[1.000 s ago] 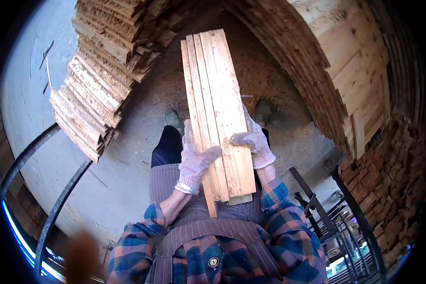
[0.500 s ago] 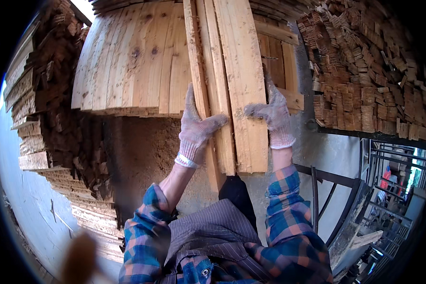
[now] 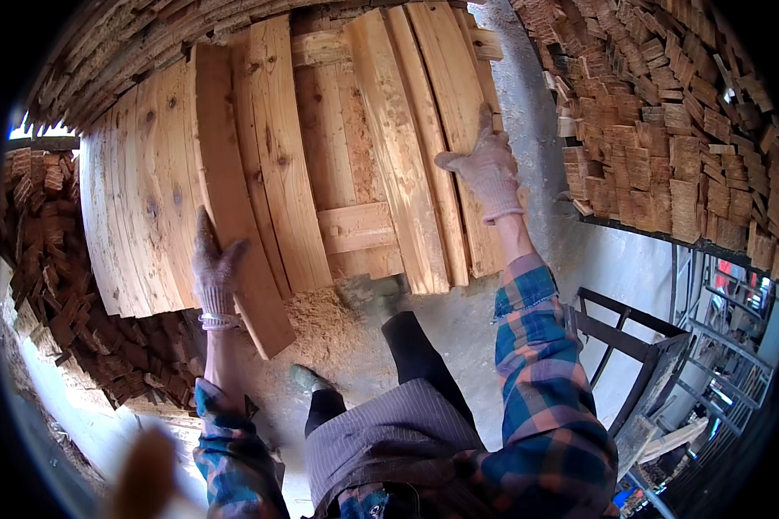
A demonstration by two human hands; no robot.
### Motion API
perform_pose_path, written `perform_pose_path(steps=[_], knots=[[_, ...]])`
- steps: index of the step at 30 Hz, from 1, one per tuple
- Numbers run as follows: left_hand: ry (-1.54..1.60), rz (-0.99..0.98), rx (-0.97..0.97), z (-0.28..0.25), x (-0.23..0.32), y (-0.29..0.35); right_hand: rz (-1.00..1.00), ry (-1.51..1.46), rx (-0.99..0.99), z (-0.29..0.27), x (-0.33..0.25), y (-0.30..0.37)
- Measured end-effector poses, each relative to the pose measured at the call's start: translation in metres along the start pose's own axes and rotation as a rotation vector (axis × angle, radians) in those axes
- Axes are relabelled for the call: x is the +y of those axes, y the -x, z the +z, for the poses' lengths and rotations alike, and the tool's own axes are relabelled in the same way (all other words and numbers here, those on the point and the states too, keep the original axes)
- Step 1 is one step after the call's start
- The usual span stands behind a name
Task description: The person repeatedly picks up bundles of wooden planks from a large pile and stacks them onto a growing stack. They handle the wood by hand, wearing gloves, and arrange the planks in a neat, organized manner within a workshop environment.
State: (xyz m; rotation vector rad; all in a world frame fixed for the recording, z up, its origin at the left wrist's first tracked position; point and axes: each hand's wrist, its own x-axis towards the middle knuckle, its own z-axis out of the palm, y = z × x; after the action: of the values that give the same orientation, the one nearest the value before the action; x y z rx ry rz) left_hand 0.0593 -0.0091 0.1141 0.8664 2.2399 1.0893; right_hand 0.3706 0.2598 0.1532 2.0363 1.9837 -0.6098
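Note:
My left hand [image 3: 216, 278], in a dusty knitted glove, holds the near part of a long wooden board [image 3: 234, 164]. Its thumb lies over the top face and its fingers run along the left edge. That board juts toward me past the others. My right hand [image 3: 491, 177], gloved too, rests on the right edge of a wide plank [image 3: 448, 78] with thumb and fingers spread. Beside that plank, narrower boards [image 3: 398, 164] lie side by side. Between the two groups, cross-pieces [image 3: 355, 227] and lower boards show through a gap.
Rough wood pieces are stacked at the right [image 3: 658, 147] and in another pile at the left [image 3: 52, 259]. A dark metal frame [image 3: 623, 333] stands near my right arm. Sawdust [image 3: 325, 333] covers the floor by my feet.
The boards bunched between my hands have been parted and lowered onto the stack. My left hand has moved left with one board; my right hand has shifted slightly, its fingers now spread.

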Motion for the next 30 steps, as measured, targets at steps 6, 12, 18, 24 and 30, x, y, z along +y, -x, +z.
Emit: perform_pose_path(steps=[6,12,18,24,30], knots=[[-0.023,0.474,-0.024,0.128,0.128,-0.005,-0.170,-0.286,-0.028,0.007,0.070,-0.050],[-0.550,0.798,-0.222,0.251,0.161,-0.008,-0.284,-0.302,0.091,0.005,0.065,-0.058],[-0.741,0.712,-0.330,0.244,0.160,-0.008,-0.249,-0.712,0.063,-0.002,0.162,-0.085],[-0.846,0.674,-0.091,0.175,0.078,-0.032,-0.233,-1.069,-0.020,-0.014,0.138,-0.052],[-0.708,0.589,-0.048,0.200,0.094,-0.031,-0.179,-0.113,0.198,-0.004,0.062,-0.029]])
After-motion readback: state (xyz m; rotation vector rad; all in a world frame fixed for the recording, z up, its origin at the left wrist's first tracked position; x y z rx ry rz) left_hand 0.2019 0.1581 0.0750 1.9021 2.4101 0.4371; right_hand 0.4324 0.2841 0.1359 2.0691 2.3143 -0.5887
